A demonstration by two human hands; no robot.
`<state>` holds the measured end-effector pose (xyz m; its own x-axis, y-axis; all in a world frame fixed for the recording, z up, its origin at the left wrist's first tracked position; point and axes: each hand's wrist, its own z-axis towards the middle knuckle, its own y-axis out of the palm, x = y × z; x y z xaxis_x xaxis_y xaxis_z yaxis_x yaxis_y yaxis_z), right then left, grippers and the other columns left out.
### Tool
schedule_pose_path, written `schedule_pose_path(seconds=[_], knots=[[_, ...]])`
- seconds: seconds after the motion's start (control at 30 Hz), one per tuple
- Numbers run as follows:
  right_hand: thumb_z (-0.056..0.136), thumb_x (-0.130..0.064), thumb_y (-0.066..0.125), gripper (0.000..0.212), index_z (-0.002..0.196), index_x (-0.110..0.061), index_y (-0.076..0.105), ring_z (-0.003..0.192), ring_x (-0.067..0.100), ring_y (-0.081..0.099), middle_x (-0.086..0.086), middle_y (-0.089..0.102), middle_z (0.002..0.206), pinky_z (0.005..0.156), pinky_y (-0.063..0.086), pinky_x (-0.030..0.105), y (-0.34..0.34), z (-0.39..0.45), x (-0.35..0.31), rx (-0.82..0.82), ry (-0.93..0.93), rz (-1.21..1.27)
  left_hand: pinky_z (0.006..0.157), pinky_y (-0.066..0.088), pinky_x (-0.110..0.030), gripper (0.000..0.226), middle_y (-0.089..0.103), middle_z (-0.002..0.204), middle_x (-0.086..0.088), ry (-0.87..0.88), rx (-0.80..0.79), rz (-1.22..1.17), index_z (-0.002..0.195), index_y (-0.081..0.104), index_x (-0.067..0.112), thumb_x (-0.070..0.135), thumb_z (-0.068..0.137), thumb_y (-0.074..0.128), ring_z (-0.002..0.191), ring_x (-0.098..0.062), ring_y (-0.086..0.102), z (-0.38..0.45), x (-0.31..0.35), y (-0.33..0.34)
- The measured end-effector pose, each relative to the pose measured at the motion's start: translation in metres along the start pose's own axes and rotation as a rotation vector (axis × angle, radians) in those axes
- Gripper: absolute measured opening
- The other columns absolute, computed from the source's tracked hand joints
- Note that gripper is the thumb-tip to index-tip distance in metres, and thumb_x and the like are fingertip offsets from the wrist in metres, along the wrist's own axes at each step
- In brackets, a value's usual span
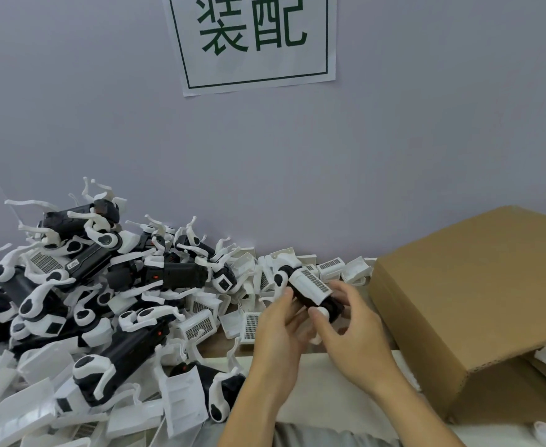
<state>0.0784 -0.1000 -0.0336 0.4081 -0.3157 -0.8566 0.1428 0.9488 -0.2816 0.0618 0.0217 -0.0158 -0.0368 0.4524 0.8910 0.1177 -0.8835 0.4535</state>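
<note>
Both my hands hold one black-and-white plastic device (pixel 310 290) above the table, a little right of centre. It has a black body, a white cover with a grey grid label, and a white rounded end. My left hand (pixel 279 330) grips it from below and the left, thumb on its side. My right hand (pixel 350 330) holds its near end, with the thumb pressing a small white round part (pixel 321 312) and the fingers curled behind the body.
A big heap of like black-and-white devices and white hooked arms (pixel 97 285) fills the left of the table. Loose white covers with grid labels (pixel 249 324) lie behind my hands. A tilted cardboard box (pixel 478 304) stands at the right. A paper sign (pixel 252 40) hangs on the wall.
</note>
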Motion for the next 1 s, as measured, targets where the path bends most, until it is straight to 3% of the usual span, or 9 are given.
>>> schedule_pose_path(seconds=[0.13, 0.23, 0.37, 0.43, 0.5, 0.63, 0.8, 0.9, 1.0], knots=[[0.097, -0.027, 0.060, 0.017, 0.113, -0.033, 0.062, 0.083, 0.006, 0.070, -0.014, 0.069, 0.099, 0.070, 0.056, 0.025, -0.005, 0.003, 0.000, 0.069, 0.105, 0.130, 0.071, 0.057, -0.026, 0.039, 0.078, 0.082, -0.008, 0.119, 0.179, 0.292, 0.080, 0.077, 0.004, 0.033, 0.099, 0.060, 0.078, -0.020, 0.075, -0.003, 0.012, -0.003], [0.102, -0.022, 0.053, 0.013, 0.107, -0.027, 0.064, 0.072, 0.008, 0.072, -0.001, 0.069, 0.100, 0.058, 0.055, 0.022, -0.008, 0.006, -0.001, 0.101, 0.278, 0.372, 0.050, 0.038, -0.032, 0.052, 0.052, 0.056, -0.011, 0.315, 0.337, 0.322, 0.061, 0.054, -0.007, 0.030, 0.098, 0.062, 0.055, -0.029, 0.044, -0.007, 0.023, -0.005], [0.104, -0.020, 0.044, 0.025, 0.108, -0.009, 0.066, 0.087, 0.027, 0.069, 0.016, 0.067, 0.103, 0.063, 0.056, 0.047, -0.013, 0.011, -0.003, 0.071, 0.532, 0.725, 0.070, 0.045, -0.034, 0.004, 0.059, 0.081, 0.001, 0.481, 0.307, 0.301, 0.094, 0.065, 0.018, 0.021, 0.096, 0.066, 0.078, -0.018, 0.054, -0.007, 0.038, -0.002], [0.104, -0.028, 0.041, 0.036, 0.110, -0.005, 0.068, 0.081, 0.028, 0.067, 0.020, 0.069, 0.089, 0.059, 0.050, 0.040, -0.017, 0.009, -0.005, -0.005, 0.606, 0.842, 0.089, 0.049, -0.030, 0.031, 0.062, 0.116, 0.013, 0.437, 0.144, 0.326, 0.124, 0.060, 0.036, 0.027, 0.096, 0.066, 0.106, -0.007, 0.060, -0.011, 0.040, 0.000], [0.102, -0.033, 0.038, 0.045, 0.109, -0.001, 0.070, 0.076, 0.028, 0.068, 0.021, 0.071, 0.086, 0.062, 0.047, 0.037, -0.019, 0.006, -0.009, -0.100, 0.628, 0.941, 0.103, 0.046, -0.034, 0.049, 0.058, 0.132, 0.020, 0.356, -0.047, 0.335, 0.135, 0.053, 0.051, 0.041, 0.089, 0.068, 0.124, -0.003, 0.055, -0.012, 0.042, 0.001], [0.100, -0.038, 0.034, 0.056, 0.099, 0.000, 0.075, 0.065, 0.031, 0.060, 0.024, 0.066, 0.090, 0.061, 0.035, 0.036, -0.018, 0.004, -0.014, -0.308, 0.601, 0.943, 0.085, 0.055, -0.034, 0.036, 0.072, 0.114, 0.001, 0.302, -0.249, 0.366, 0.120, 0.066, 0.038, 0.036, 0.085, 0.066, 0.112, -0.020, 0.066, -0.012, 0.040, 0.002], [0.102, -0.040, 0.035, 0.053, 0.116, -0.001, 0.068, 0.072, 0.035, 0.063, 0.024, 0.066, 0.097, 0.056, 0.039, 0.033, -0.019, 0.002, -0.019, -0.381, 0.588, 0.832, 0.099, 0.051, -0.060, 0.024, 0.074, 0.108, -0.006, 0.314, -0.098, 0.353, 0.109, 0.072, 0.030, 0.036, 0.085, 0.070, 0.110, -0.030, 0.067, -0.012, 0.042, -0.001], [0.099, -0.029, 0.046, 0.037, 0.104, 0.000, 0.068, 0.073, 0.032, 0.064, 0.020, 0.062, 0.089, 0.056, 0.048, 0.034, -0.021, 0.003, -0.023, -0.395, 0.488, 0.668, 0.094, 0.055, -0.057, 0.007, 0.076, 0.098, -0.008, 0.315, 0.032, 0.351, 0.097, 0.075, 0.026, 0.026, 0.091, 0.072, 0.100, -0.026, 0.072, -0.011, 0.044, -0.004], [0.092, -0.024, 0.059, 0.030, 0.098, 0.005, 0.066, 0.072, 0.028, 0.061, 0.020, 0.060, 0.087, 0.064, 0.052, 0.032, -0.028, 0.003, -0.030, -0.561, 0.435, 0.595, 0.080, 0.055, -0.046, 0.024, 0.066, 0.094, -0.027, 0.328, 0.094, 0.337, 0.093, 0.069, 0.009, 0.032, 0.089, 0.073, 0.084, -0.032, 0.067, -0.009, 0.046, -0.007]])
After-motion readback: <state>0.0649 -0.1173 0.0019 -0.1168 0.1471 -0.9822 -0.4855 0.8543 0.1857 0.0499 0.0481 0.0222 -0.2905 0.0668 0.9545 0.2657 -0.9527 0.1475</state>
